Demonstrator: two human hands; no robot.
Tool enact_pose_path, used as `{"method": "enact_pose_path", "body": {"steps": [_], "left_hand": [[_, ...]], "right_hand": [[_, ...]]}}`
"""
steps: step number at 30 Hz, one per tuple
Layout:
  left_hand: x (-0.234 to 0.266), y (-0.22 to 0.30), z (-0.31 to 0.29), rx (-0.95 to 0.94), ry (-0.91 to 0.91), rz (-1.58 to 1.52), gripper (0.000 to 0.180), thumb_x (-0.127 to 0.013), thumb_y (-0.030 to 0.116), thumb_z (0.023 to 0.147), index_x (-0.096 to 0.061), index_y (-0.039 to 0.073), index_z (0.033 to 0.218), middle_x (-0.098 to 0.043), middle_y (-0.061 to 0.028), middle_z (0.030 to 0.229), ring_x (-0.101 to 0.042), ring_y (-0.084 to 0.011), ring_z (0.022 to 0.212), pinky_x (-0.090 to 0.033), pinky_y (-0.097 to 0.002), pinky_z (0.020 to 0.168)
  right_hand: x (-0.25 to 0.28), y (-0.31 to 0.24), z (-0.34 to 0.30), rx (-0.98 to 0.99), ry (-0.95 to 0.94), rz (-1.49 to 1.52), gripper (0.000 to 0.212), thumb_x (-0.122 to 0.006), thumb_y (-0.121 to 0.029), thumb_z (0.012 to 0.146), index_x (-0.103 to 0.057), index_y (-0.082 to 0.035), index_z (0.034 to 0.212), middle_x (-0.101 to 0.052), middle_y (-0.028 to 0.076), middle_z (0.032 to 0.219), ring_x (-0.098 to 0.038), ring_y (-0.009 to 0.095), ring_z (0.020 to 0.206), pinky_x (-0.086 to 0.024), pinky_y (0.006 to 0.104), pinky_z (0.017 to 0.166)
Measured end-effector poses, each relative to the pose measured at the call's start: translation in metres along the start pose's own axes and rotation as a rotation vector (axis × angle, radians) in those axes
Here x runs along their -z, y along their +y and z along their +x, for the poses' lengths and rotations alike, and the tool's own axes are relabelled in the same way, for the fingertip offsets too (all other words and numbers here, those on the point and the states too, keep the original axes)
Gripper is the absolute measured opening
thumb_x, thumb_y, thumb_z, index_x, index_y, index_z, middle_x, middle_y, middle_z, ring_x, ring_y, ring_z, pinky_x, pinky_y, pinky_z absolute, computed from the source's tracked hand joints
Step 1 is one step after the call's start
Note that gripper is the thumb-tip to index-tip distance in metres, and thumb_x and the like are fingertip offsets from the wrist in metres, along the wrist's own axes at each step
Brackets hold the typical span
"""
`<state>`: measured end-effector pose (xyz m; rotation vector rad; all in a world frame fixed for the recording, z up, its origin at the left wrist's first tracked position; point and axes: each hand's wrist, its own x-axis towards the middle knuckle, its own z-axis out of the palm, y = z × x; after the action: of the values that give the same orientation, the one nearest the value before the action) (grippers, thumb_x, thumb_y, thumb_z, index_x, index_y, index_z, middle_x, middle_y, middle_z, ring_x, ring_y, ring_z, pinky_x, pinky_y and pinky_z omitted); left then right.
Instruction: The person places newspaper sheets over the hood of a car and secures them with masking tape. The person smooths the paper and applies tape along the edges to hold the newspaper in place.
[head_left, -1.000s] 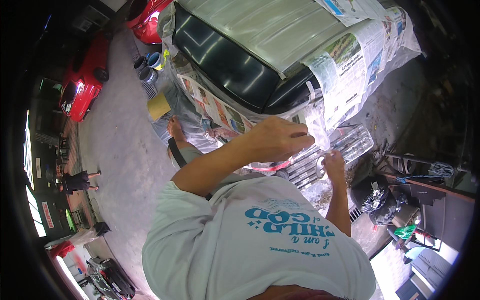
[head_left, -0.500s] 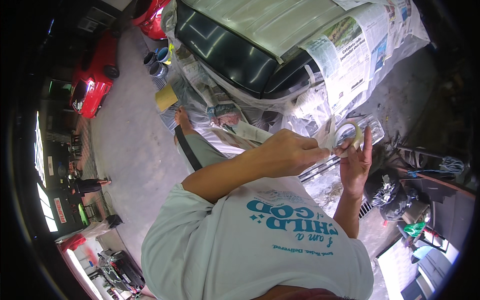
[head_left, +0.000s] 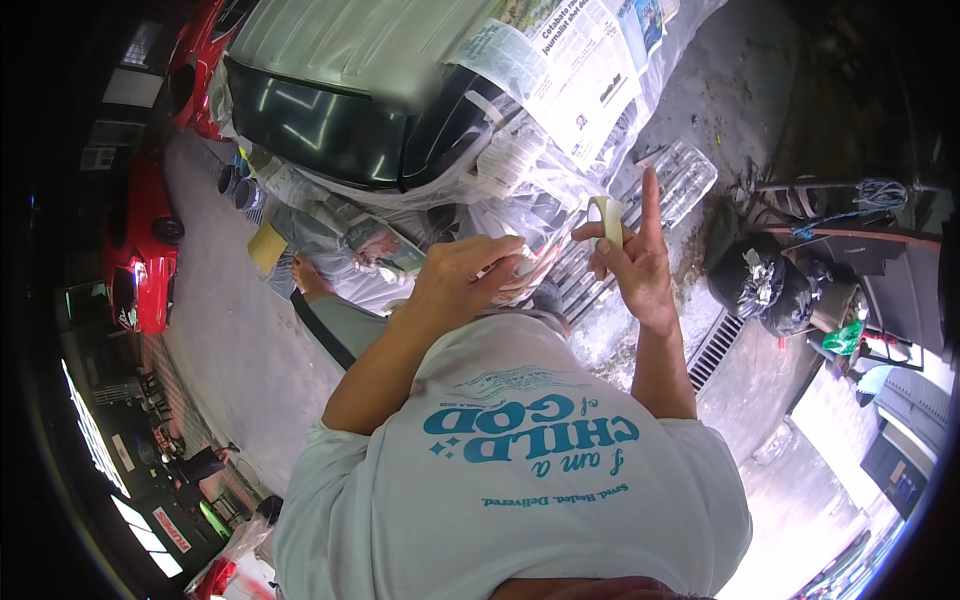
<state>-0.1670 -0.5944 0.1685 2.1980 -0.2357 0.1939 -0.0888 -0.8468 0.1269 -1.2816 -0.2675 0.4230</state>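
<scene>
My right hand holds a roll of pale masking tape, which hangs on its fingers with the index finger pointing straight up. To the left, my left hand is raised in front of my shirt, its fingers bent and a gap showing between thumb and fingertips. I can make out nothing held in it. Beyond both hands stands a car with a dark rear window. Newspaper and clear plastic sheeting cover its side and lower part.
A slatted metal plank lies on the floor beyond my right hand. Black bags and a floor drain grate are at right. A yellow sheet and buckets sit by my foot. Red cars stand at left.
My left hand has drawn away from the tape roll toward the left, and its fingers have parted. The roll stays on my right hand. The car has shifted leftward in the view.
</scene>
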Motion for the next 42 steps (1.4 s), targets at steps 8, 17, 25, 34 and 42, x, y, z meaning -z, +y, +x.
{"method": "enact_pose_path", "body": {"steps": [8, 17, 25, 34, 42], "left_hand": [[-0.028, 0.022, 0.024, 0.121, -0.216, 0.092, 0.083, -0.075, 0.009, 0.093, -0.032, 0.01, 0.164, -0.078, -0.0151, 0.098, -0.076, -0.0355, 0.082, -0.059, -0.0395, 0.073], [-0.054, 0.028, 0.05, -0.169, -0.08, 0.236, 0.1, -0.078, 0.004, 0.09, -0.02, 0.019, 0.17, -0.079, -0.0121, 0.098, -0.076, -0.0328, 0.079, -0.062, -0.0407, 0.07], [-0.071, 0.018, 0.043, -0.022, -0.035, 0.09, 0.105, -0.081, 0.01, 0.088, -0.019, 0.031, 0.17, -0.08, -0.0111, 0.106, -0.078, -0.033, 0.085, -0.064, -0.04, 0.072], [-0.066, -0.016, 0.047, 0.051, -0.195, 0.055, 0.052, -0.082, 0.016, 0.087, -0.07, 0.019, 0.137, -0.079, -0.0095, 0.092, -0.074, -0.0289, 0.076, -0.057, -0.0414, 0.07], [-0.093, -0.045, 0.003, 0.06, -0.085, -0.124, 0.027, -0.083, 0.016, 0.087, -0.08, 0.009, 0.112, -0.078, -0.0104, 0.094, -0.072, -0.0301, 0.078, -0.057, -0.0422, 0.073]], "right_hand": [[0.011, 0.01, -0.01, 0.234, 0.021, -0.223, 0.028, -0.074, 0.006, 0.092, -0.08, -0.005, 0.117, -0.064, 0.014, 0.122, -0.064, 0.023, 0.111, -0.055, 0.035, 0.09], [0.026, 0.013, 0.025, 0.522, -0.041, -0.451, 0.036, -0.091, 0.002, 0.074, -0.082, -0.007, 0.108, -0.06, 0.014, 0.121, -0.061, 0.027, 0.117, -0.053, 0.0377, 0.092], [0.045, 0.024, 0.035, 0.563, -0.177, -0.431, 0.034, -0.087, 0.009, 0.073, -0.083, -0.008, 0.103, -0.06, 0.013, 0.122, -0.061, 0.019, 0.1, -0.051, 0.0305, 0.078], [0.053, -0.005, 0.038, 0.514, -0.157, -0.406, 0.034, -0.089, 0.009, 0.07, -0.081, -0.01, 0.096, -0.06, 0.014, 0.121, -0.056, 0.016, 0.093, -0.045, 0.0256, 0.072], [0.053, -0.023, 0.051, 0.508, -0.12, -0.455, 0.026, -0.087, 0.002, 0.078, -0.077, -0.009, 0.099, -0.06, 0.013, 0.116, -0.056, 0.02, 0.095, -0.045, 0.0297, 0.076]]}}
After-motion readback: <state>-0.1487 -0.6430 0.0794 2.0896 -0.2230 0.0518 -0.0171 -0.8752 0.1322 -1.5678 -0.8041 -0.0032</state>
